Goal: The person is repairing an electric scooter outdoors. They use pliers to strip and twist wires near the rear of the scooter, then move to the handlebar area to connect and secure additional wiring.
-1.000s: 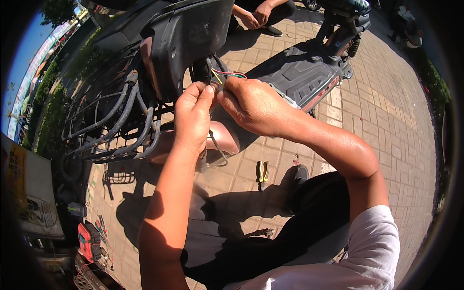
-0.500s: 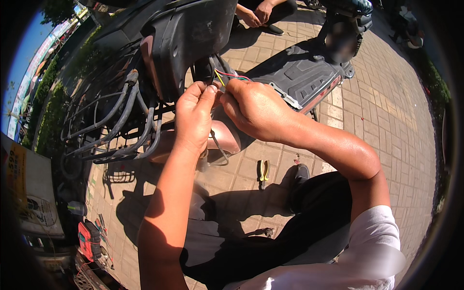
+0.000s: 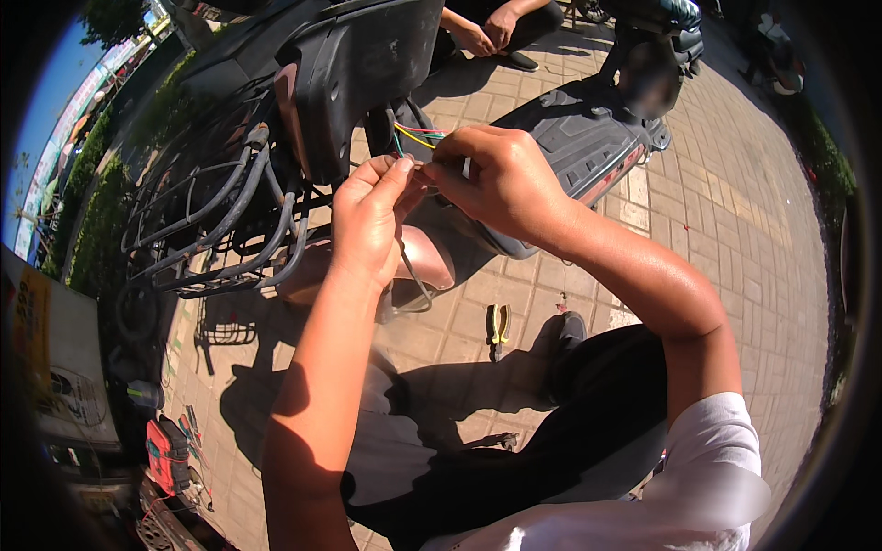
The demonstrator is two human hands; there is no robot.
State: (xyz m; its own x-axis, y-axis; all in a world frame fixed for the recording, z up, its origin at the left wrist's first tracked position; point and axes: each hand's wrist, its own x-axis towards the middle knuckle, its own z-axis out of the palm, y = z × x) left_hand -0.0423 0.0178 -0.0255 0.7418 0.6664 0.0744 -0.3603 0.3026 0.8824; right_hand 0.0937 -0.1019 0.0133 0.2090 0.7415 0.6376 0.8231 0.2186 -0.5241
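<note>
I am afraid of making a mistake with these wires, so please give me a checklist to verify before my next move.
1. Left hand and right hand at the coloured wires: ok.
2. Condition of the wire ends: cannot tell; none shows clearly at the fingers.
3. Pliers picked up: not ok; they lie on the paving.
4. Other person's hands away from the wires: ok.
5. Power off: cannot tell; nothing visible shows it.

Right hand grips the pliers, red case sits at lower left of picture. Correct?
No: the pliers lie on the paving, not in the right hand, as the head view shows. The red case does sit at lower left.
</note>
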